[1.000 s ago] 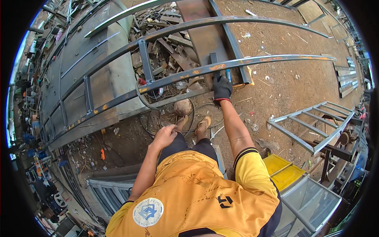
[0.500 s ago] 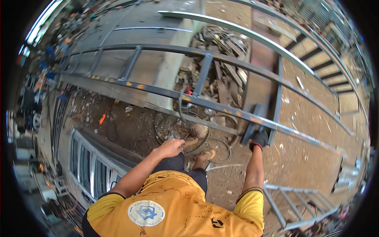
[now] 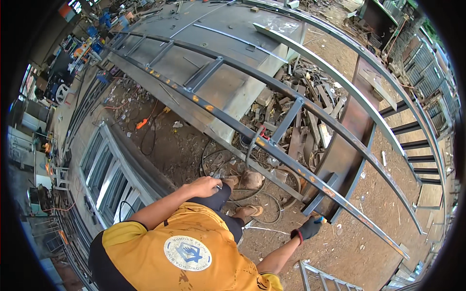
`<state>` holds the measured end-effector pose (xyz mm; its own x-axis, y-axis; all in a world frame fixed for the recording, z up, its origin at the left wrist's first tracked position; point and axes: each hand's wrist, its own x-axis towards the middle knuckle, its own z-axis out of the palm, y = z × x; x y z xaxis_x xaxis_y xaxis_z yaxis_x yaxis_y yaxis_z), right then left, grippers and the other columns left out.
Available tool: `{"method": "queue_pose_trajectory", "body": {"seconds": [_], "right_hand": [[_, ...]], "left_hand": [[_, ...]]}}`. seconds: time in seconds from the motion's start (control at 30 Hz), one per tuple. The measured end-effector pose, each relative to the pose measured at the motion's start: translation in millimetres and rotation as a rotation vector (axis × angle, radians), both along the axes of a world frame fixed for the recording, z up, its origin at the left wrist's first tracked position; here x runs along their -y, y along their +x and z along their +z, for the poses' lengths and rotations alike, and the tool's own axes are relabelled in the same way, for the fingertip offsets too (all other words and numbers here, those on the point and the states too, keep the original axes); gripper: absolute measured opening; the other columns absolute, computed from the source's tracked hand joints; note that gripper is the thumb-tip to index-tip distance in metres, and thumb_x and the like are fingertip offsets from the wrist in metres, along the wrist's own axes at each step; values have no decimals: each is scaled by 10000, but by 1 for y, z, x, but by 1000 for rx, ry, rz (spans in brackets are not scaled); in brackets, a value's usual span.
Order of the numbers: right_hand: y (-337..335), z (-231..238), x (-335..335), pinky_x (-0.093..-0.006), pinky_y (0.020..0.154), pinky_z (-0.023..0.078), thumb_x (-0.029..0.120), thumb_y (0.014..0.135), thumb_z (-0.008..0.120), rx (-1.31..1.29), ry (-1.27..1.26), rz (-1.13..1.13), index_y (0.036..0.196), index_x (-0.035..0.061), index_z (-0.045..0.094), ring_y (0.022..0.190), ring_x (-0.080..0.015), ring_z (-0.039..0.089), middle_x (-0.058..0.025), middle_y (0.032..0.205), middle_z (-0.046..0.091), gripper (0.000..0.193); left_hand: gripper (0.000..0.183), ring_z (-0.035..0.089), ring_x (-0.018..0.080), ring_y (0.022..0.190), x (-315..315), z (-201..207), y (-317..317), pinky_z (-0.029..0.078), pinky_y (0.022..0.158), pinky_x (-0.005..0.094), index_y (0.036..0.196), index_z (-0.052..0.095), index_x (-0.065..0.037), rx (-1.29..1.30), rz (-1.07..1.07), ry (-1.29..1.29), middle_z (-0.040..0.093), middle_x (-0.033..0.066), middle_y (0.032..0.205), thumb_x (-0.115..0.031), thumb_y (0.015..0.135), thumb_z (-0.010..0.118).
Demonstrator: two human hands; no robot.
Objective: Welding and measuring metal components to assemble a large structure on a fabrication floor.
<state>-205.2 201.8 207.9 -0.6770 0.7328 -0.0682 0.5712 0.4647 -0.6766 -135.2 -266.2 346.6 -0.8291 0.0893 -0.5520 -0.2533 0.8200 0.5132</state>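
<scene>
A silvery panelled frame (image 3: pixel 119 151) leans at the person's left. Beyond it, the steel-topped bench (image 3: pixel 233 22) carries the left stretch of a long ladder-like steel frame (image 3: pixel 286 160), likely so that so much length lies evenly. The bare left hand (image 3: pixel 205 186) is loosely curled at the knee, apparently just resting there; whether it holds anything small cannot be told. A grey cable loops over the frame's near rail beside a red-handled tool (image 3: pixel 260 132), perhaps hung to keep it within reach.

Farther right, the rails cross above a rusty steel beam (image 3: pixel 350 133), which seems to serve as a second support. A short steel bar (image 3: pixel 320 195) crosses under the near rail at this end. The gloved right hand (image 3: pixel 308 229) is curled at the beam's near end, a small blue thing (image 3: pixel 321 220) at its fingers; how firm the grip is cannot be told. The steel frame thus lies beyond both hands, with the short bar just beyond the right one.
</scene>
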Motion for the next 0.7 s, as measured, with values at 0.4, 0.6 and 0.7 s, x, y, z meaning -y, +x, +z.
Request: {"method": "queue_pose_trajectory", "body": {"seconds": [0.4,0.6,0.7], "right_hand": [[156,56,188,-425,609,473,185,778,627,434,-34,-397,952,-32,615,695,-289,617,-166,834,667,278],[232,24,242,-374,438,408,140,764,662,941,512,25,851,-28,603,507,-213,547,-121,702,629,198],[228,35,279,-371,432,403,142,767,665,930,435,-62,846,-28,600,499,-211,541,-119,697,626,198]], "left_hand": [[249,665,357,913,99,-7,-196,514,806,431,1074,640,-29,-194,-250,430,685,191,960,-147,860,595],[221,672,362,880,169,-1,-311,526,802,442,1014,655,-15,-346,-229,468,688,201,915,-141,838,610],[226,674,260,826,193,-7,-363,529,770,378,1064,638,-13,-402,-185,448,689,139,885,-91,852,623]]}}
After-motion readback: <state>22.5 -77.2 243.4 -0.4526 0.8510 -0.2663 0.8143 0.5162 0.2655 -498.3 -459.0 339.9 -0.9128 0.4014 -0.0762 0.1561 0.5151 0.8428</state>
